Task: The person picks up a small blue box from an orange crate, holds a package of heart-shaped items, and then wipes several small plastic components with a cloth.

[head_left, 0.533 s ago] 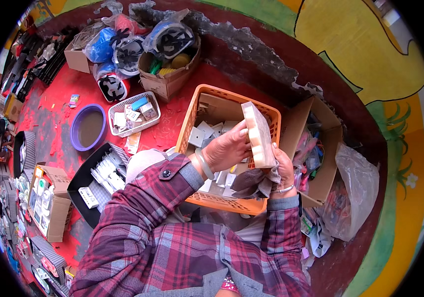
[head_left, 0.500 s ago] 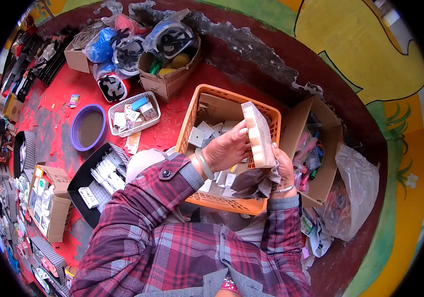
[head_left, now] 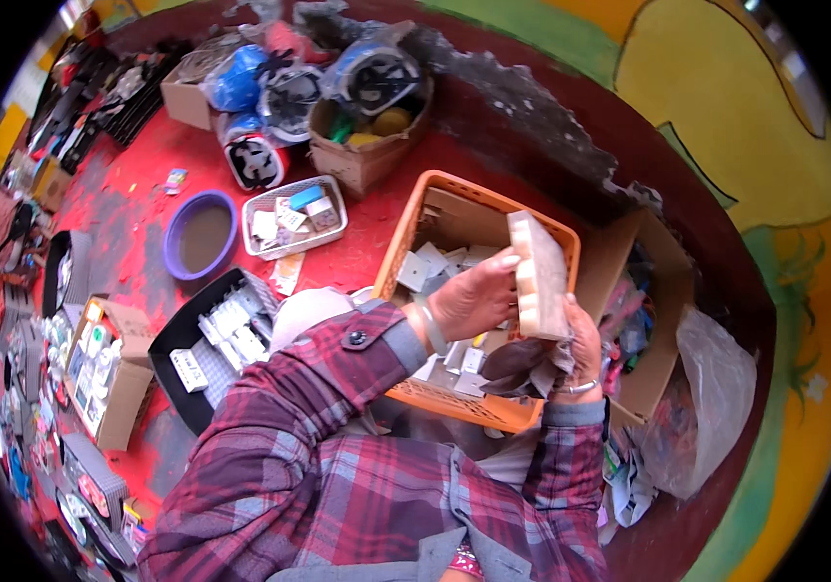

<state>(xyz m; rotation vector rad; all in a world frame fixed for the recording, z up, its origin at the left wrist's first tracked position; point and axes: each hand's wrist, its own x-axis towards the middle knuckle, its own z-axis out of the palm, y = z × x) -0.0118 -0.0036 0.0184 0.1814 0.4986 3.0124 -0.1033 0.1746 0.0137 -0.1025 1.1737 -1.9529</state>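
A flat cream block (head_left: pixel 543 276) with a notched left edge stands tilted above the orange plastic basket (head_left: pixel 404 242); its exact kind is unclear. My left hand (head_left: pixel 474 299) grips its notched side with the fingertips. Lower down, my right hand (head_left: pixel 584 341) holds the block's bottom corner through a grey-brown cloth (head_left: pixel 517 367) that hangs below. Part of the right hand's fingers is hidden behind the block. Inside the basket lie several white switch or socket plates (head_left: pixel 417 272), beside brown cardboard.
To the right stand an open cardboard box (head_left: pixel 663 373) of packets and a clear plastic bag (head_left: pixel 721 388). Leftward are a white basket (head_left: pixel 251 215), a purple basin of murky water (head_left: pixel 231 215) and a black tray (head_left: pixel 169 364). Bagged helmets (head_left: pixel 287 102) sit at the back.
The whole view has shifted, so the scene sits further right. Both hands keep the block and cloth over the basket, with little change in their grip.
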